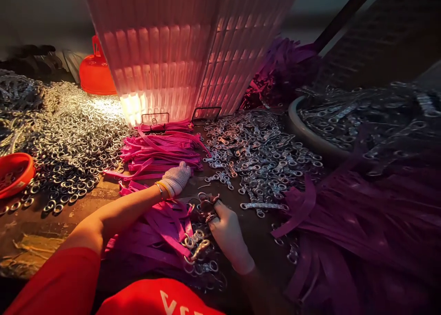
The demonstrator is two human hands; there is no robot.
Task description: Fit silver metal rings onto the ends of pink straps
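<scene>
My left hand [176,179] wears a white knit glove and reaches forward onto a stack of pink straps [161,150] in front of me. My right hand [227,234], also gloved, sits close to my body and pinches a small bunch of metal rings and strap ends [207,205]. Below it lie more pink straps with metal rings attached [193,246]. Loose metal rings [262,158] are heaped just right of both hands.
A large pile of silver rings [69,131] covers the left of the table. An orange bowl [14,172] sits at the left edge, an orange container [94,71] behind. A lit ribbed lamp shade [179,53] hangs ahead. A round tray of buckles [310,131] and purple straps [361,223] fill the right.
</scene>
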